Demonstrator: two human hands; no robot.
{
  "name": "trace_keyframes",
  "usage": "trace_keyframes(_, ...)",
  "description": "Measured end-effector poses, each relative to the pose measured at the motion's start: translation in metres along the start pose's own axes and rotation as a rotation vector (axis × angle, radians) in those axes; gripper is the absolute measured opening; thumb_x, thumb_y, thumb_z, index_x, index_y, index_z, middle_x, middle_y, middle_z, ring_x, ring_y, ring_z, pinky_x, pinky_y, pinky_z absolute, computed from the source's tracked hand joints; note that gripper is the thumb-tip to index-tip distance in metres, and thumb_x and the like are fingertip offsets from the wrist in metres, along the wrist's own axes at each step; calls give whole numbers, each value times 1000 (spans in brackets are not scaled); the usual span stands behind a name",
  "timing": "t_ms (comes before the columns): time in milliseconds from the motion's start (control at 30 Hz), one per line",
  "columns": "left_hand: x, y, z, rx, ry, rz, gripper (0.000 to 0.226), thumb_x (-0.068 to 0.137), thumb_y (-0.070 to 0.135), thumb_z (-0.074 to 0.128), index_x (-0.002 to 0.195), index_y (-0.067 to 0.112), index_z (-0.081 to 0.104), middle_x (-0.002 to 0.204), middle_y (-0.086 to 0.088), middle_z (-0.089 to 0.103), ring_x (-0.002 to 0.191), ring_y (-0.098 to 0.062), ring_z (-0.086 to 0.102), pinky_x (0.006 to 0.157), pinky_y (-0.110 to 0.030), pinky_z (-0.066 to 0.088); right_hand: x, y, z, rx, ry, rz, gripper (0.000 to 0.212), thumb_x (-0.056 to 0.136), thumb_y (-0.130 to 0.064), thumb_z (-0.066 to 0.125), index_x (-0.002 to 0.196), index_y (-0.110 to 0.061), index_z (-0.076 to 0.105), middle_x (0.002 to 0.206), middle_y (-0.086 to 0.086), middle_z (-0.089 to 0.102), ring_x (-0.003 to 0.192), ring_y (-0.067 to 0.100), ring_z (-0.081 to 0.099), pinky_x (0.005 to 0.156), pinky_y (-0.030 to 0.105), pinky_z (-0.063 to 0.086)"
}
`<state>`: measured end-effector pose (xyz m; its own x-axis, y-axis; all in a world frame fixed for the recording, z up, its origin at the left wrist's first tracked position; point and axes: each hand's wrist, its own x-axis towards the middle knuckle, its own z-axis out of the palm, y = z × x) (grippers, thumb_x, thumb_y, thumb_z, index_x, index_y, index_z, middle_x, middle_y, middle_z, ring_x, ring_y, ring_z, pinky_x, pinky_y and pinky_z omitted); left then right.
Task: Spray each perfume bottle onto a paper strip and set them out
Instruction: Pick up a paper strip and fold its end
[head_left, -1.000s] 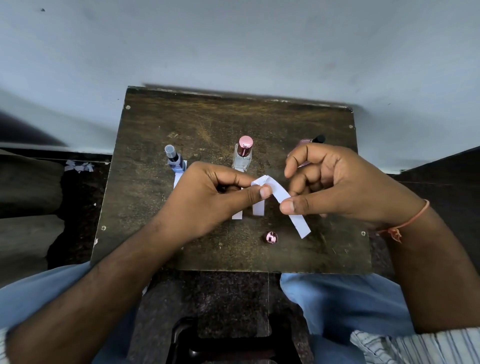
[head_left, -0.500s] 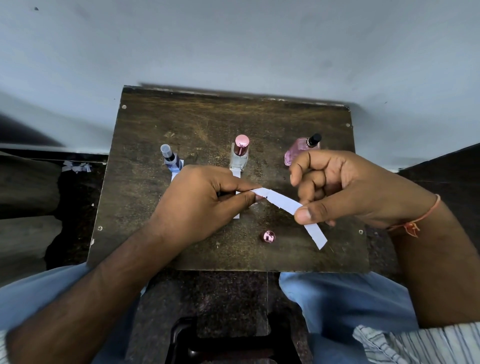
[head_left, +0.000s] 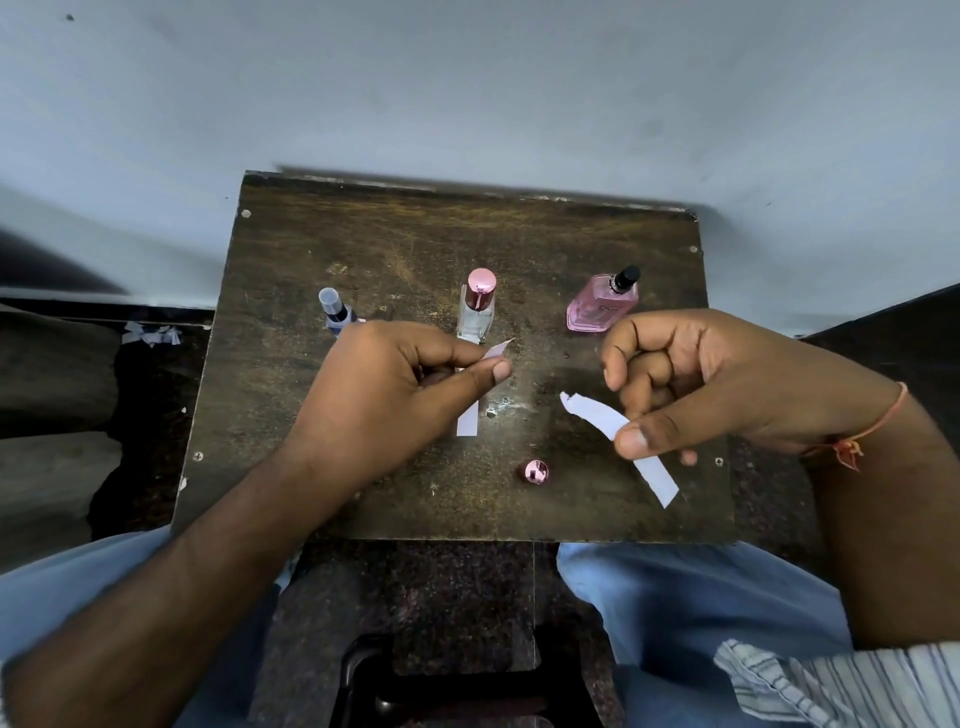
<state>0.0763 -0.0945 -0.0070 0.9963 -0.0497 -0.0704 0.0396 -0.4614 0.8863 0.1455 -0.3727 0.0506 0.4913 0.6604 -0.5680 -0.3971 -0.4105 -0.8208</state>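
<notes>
A dark wooden board (head_left: 395, 249) is seen from above, with three perfume bottles stood in a row across its middle. At 9 o'clock of the row a small bottle with a clear cap (head_left: 332, 306) is partly hidden behind the left hand (head_left: 395, 400); at the centre stands a clear bottle with a pink metallic top (head_left: 477, 312); at 3 o'clock stands a pink bottle with a black sprayer (head_left: 602, 306). A short torn scrap of paper (head_left: 497, 351) is pinched between thumb and forefinger of the left hand, just below the clear bottle. A longer torn paper strip (head_left: 597, 415) is pinched between thumb and fingers of the right hand (head_left: 717, 384), its ragged end pointed toward 10 o'clock and its free end hung toward 5 o'clock over the board's near edge. The two pieces are held well apart. Both hands are held above the board with fingers curled, the forearms entering from 7 and 4 o'clock. A thread bracelet (head_left: 878, 426) is worn on the right wrist. Another paper strip (head_left: 467, 422) lies flat below the clear bottle, partly covered by the left hand. A pink round cap (head_left: 536, 472) rests near the board's 6 o'clock edge, between the hands.
</notes>
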Motion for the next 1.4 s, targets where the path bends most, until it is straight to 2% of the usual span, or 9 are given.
trace_keyframes(200, 4, 8, 1, -267, -183, -210, 32, 87, 56, 76, 93, 27, 88, 98, -38, 73, 82, -18, 58, 80, -36, 45, -10, 9, -18, -88, 270, 168, 29, 66, -16, 90, 93, -13, 77, 82, 14, 80, 66, 19, 72, 47, 27, 57)
trace_keyframes(333, 3, 10, 2, -345, -261, -353, 22, 92, 41, 76, 97, 24, 89, 106, 2, 86, 105, -1, 77, 103, -24, 49, -12, 16, -27, -127, 378, 312, 38, 75, -12, 89, 110, -10, 75, 95, 12, 85, 72, 21, 80, 51, 29, 58)
trace_keyframes(400, 2, 12, 4, -401, -283, -408, 21, 96, 34, 75, 100, 18, 88, 102, 9, 86, 102, 6, 77, 98, -16, 51, -12, 19, -32, -139, 416, 372, 36, 79, -10, 89, 112, -11, 75, 96, 10, 86, 72, 19, 81, 55, 30, 58)
trace_keyframes(533, 2, 15, 8, -465, -274, -480, 24, 102, 26, 68, 105, 9, 84, 57, 18, 71, 48, 15, 59, 53, 6, 37, -11, 27, -40, -172, 538, 454, 33, 81, -12, 91, 111, -10, 76, 93, 11, 86, 77, 26, 84, 63, 34, 61)
trace_keyframes(733, 0, 18, 10, -416, -271, -491, 31, 104, 27, 65, 103, 3, 83, 45, 17, 62, 41, 12, 55, 48, 2, 35, -12, 32, -44, -214, 667, 497, 29, 82, -12, 93, 104, -8, 76, 82, 13, 84, 68, 28, 82, 62, 37, 64)
trace_keyframes(900, 0, 15, 9, -416, -279, -481, 33, 100, 40, 68, 95, 13, 88, 80, 6, 84, 66, 11, 67, 62, -4, 43, -11, 34, -46, -278, 689, 530, 27, 80, -14, 94, 97, -7, 75, 71, 10, 82, 59, 25, 81, 58, 35, 64)
trace_keyframes(1000, 1, 14, 10, -409, -246, -484, 33, 102, 36, 67, 95, 10, 87, 71, 9, 80, 58, 13, 64, 52, 2, 38, -12, 33, -45, -286, 691, 530, 26, 82, -16, 93, 98, -7, 74, 72, 12, 82, 64, 30, 81, 57, 35, 64)
trace_keyframes(1267, 0, 19, 8, -400, -254, -497, 34, 101, 40, 68, 94, 13, 88, 76, 8, 82, 66, 12, 67, 58, 1, 41, -15, 33, -48, -257, 716, 504, 24, 91, 1, 81, 109, -5, 68, 81, 19, 82, 67, 36, 82, 70, 45, 67)
trace_keyframes(1400, 1, 26, 9, -372, -262, -510, 33, 104, 32, 64, 98, 7, 84, 44, 16, 62, 42, 11, 56, 47, 2, 34, -13, 32, -48, -240, 739, 490, 29, 88, 6, 82, 108, -5, 64, 92, 22, 80, 74, 37, 82, 71, 46, 66)
